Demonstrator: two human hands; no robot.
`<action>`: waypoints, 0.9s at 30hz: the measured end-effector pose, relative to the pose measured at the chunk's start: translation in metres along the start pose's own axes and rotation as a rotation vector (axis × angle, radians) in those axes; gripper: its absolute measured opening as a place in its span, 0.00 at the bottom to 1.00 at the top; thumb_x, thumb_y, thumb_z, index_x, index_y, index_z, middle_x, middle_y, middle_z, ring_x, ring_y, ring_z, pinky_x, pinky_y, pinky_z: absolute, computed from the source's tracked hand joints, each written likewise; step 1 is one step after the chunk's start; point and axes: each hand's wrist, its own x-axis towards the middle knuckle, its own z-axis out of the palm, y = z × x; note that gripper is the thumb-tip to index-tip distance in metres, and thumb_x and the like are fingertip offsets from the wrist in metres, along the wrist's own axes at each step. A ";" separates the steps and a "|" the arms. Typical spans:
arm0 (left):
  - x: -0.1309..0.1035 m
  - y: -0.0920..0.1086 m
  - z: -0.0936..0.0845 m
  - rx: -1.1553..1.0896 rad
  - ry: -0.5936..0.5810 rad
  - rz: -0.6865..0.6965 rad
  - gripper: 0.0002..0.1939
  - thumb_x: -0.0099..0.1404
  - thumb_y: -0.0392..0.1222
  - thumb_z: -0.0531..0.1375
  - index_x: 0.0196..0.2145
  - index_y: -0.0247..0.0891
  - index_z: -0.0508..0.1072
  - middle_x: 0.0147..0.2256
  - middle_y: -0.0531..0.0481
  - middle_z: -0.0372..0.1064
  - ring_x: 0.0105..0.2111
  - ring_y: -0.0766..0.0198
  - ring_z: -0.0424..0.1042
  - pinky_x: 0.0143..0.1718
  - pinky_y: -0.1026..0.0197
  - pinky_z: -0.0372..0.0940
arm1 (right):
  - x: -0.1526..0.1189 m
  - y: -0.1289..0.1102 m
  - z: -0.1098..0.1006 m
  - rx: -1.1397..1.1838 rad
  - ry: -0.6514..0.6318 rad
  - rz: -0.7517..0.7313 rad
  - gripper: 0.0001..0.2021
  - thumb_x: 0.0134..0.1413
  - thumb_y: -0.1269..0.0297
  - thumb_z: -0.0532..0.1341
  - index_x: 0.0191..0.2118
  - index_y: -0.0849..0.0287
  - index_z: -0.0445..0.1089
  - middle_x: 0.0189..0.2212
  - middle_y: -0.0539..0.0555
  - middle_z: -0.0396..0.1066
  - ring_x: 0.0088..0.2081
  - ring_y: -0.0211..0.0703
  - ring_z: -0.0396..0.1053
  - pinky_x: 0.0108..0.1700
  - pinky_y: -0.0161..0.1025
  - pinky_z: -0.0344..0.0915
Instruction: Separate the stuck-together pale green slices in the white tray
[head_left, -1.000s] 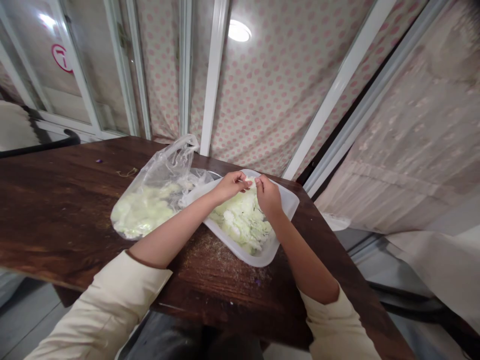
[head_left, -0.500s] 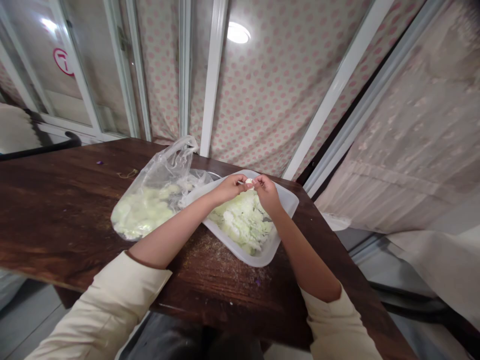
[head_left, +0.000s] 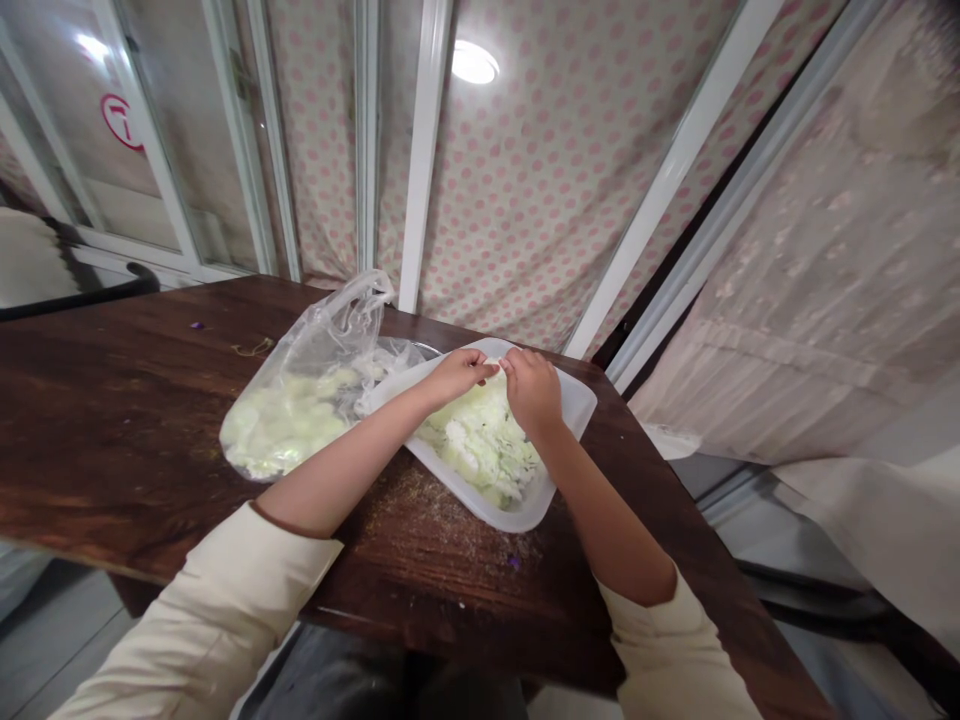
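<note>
Above the far part of a white tub [head_left: 581,405] near the far right corner of the tabletop [head_left: 150,400], a small pale piece [head_left: 493,362] sits between the fingertips of both hands. The left hand [head_left: 456,378] pinches it from the left, thumb and fingertips together; the right hand [head_left: 536,390] meets it from the right, its fingers curled in and pressed together. Little of the piece shows past the fingers. Just below lies a heap of pale green pieces [head_left: 480,440], filling much of the tub; the right hand and wrist hide part of its right side.

The left forearm crosses the tub's left rim and covers some of it. Left of the tub, its crumpled edge against the rim, a clear plastic bag [head_left: 289,425] holds more such pieces, its handles standing toward the far edge. Beyond the bag, toward the far edge, are a thin string [head_left: 253,348] and a purple scrap [head_left: 196,325]. Crumbs [head_left: 409,505] and another purple scrap [head_left: 514,563] lie between the tub and the near edge. A dotted curtain [head_left: 525,200] hangs behind the far edge.
</note>
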 end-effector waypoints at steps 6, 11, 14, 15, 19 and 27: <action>0.001 -0.002 0.000 -0.088 0.060 0.008 0.14 0.48 0.45 0.61 0.20 0.34 0.61 0.20 0.53 0.63 0.21 0.72 0.62 0.24 0.66 0.57 | 0.000 -0.001 -0.001 0.044 -0.021 0.084 0.13 0.58 0.62 0.44 0.29 0.59 0.62 0.25 0.54 0.64 0.29 0.41 0.59 0.31 0.37 0.49; 0.005 -0.006 -0.003 -0.109 0.093 -0.012 0.11 0.50 0.44 0.61 0.21 0.33 0.64 0.22 0.51 0.66 0.21 0.72 0.63 0.25 0.66 0.59 | -0.001 0.016 0.006 0.285 0.050 0.297 0.12 0.56 0.61 0.45 0.26 0.58 0.59 0.21 0.51 0.61 0.25 0.40 0.56 0.28 0.36 0.49; 0.005 -0.008 -0.004 -0.103 0.078 -0.025 0.11 0.51 0.44 0.60 0.23 0.32 0.66 0.22 0.51 0.66 0.21 0.72 0.63 0.25 0.66 0.59 | -0.001 0.024 0.016 0.500 -0.001 0.375 0.11 0.54 0.60 0.47 0.24 0.57 0.57 0.19 0.49 0.60 0.24 0.39 0.57 0.29 0.36 0.52; 0.005 -0.009 -0.004 -0.095 0.070 -0.023 0.11 0.51 0.45 0.60 0.23 0.32 0.67 0.22 0.51 0.66 0.21 0.72 0.62 0.25 0.66 0.59 | -0.001 0.026 0.019 0.558 -0.016 0.384 0.11 0.54 0.60 0.47 0.24 0.57 0.57 0.19 0.49 0.60 0.24 0.39 0.58 0.29 0.36 0.53; 0.005 -0.012 -0.004 -0.062 0.050 -0.010 0.12 0.50 0.45 0.60 0.24 0.32 0.68 0.21 0.53 0.64 0.20 0.72 0.61 0.24 0.66 0.57 | -0.001 0.026 0.025 0.668 -0.012 0.371 0.10 0.52 0.59 0.49 0.25 0.57 0.57 0.20 0.48 0.59 0.25 0.39 0.58 0.30 0.36 0.54; 0.003 -0.003 -0.001 -0.190 0.057 -0.075 0.11 0.49 0.42 0.62 0.23 0.32 0.64 0.22 0.51 0.66 0.24 0.70 0.67 0.27 0.65 0.62 | -0.001 0.017 0.016 0.651 -0.036 0.275 0.14 0.55 0.56 0.45 0.23 0.56 0.50 0.17 0.46 0.51 0.23 0.37 0.52 0.27 0.35 0.50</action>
